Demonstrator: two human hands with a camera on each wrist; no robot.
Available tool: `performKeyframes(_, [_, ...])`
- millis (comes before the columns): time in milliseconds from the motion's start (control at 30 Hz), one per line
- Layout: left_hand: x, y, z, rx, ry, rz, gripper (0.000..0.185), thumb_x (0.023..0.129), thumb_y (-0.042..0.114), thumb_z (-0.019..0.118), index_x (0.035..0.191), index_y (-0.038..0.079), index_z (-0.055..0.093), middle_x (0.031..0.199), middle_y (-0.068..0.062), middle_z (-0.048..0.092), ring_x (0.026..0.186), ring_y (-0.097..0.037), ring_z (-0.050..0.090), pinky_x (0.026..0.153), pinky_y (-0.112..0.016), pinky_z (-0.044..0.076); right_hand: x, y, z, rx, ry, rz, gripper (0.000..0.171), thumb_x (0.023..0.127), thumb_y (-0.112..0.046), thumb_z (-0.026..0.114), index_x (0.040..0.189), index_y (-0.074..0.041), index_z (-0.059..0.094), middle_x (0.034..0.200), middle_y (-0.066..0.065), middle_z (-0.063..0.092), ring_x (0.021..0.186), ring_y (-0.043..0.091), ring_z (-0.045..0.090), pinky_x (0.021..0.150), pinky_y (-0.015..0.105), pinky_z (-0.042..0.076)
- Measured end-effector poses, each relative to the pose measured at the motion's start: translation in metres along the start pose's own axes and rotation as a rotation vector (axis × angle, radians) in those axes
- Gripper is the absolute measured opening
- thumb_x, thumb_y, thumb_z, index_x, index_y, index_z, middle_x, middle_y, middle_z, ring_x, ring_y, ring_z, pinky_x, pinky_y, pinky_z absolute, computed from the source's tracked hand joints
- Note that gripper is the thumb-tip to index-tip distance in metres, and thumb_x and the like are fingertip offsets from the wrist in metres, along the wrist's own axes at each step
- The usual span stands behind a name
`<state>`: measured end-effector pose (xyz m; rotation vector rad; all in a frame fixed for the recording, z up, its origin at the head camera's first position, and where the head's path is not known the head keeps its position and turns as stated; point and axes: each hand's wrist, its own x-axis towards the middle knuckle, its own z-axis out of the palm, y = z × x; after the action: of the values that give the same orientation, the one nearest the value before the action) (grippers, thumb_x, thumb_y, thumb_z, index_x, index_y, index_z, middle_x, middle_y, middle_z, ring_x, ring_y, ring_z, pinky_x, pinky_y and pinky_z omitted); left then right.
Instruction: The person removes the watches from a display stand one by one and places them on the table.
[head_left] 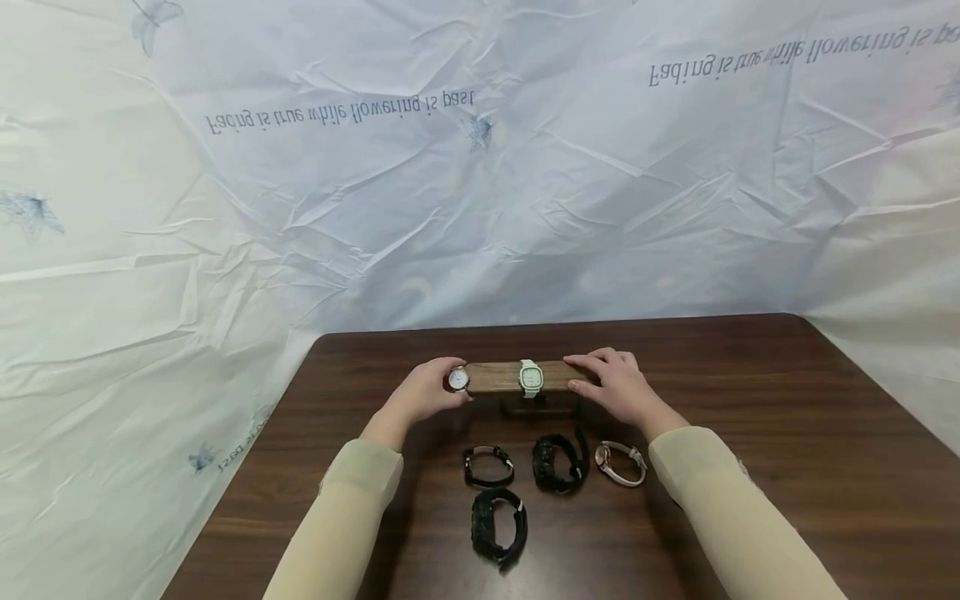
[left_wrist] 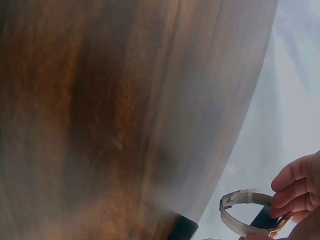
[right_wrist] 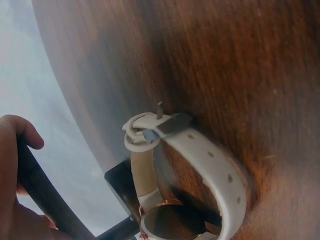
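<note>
Sheeting (head_left: 225,250), pale and creased with upside-down print, hangs behind a dark wooden desk (head_left: 787,400).

Left side: left hand (head_left: 423,393) sits at the left end of a wooden bar (head_left: 495,377). Its fingers curl round a small round-faced watch (head_left: 458,379), pinching it right at the bar's end. Left wrist view shows fingertips (left_wrist: 295,187) on the case and a pale strap loop hanging free. Whether the strap is already round the bar I cannot tell.

Centre: the bar lies with its long axis left to right across the desk, raised on a dark stand (head_left: 538,407). A white watch (head_left: 531,377) is strapped round its middle, face up.

Right side: right hand (head_left: 611,385) rests on the bar's right end, fingers fairly straight and laid along the top, thumb below; it steadies more than grips. Right wrist view shows the thumb against a dark rod of the stand.

Near edge, between the sleeves: a thin black watch (head_left: 487,465), a chunky black watch (head_left: 557,461), a pale-strapped watch with rose-gold case (head_left: 619,462), and a second chunky black watch (head_left: 498,523) nearest the person. The pale-strapped one lies just behind the right hand; the thin black one is closer to the left.
</note>
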<state>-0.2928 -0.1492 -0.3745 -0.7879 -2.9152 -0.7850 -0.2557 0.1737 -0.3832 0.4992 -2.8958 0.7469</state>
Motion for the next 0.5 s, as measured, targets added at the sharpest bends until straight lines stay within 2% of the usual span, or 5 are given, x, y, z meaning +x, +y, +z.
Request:
performKeyframes(233, [-0.0026,-0.0011,0.0005,-0.021,0.008,-0.030,0.047,0.076,0.026,0.065,0.119,0.013,0.051,0.100,0.004,0.054,0.079,-0.005,0.051,0.070,-0.027,0.042,-0.0011,-0.0029,0.0005,-0.007,0.004,0.005,0.049,0.083,-0.052,0.045,0.128,-0.033,0.041,0.121,0.008,0.038,0.116,0.036,0.022,0.086,0.056,0.026])
performKeyframes(500, [-0.0073,-0.0054,-0.0004,-0.057,0.049,-0.043,0.043,0.074,0.025,0.067,0.114,0.015,0.054,0.100,0.004,0.055,0.081,-0.007,0.052,0.069,-0.028,0.043,-0.0005,-0.0037,-0.0002,-0.004,0.006,0.013,0.049,0.083,-0.054,0.044,0.127,-0.033,0.041,0.121,0.007,0.038,0.116,0.036,0.022,0.086,0.055,0.026])
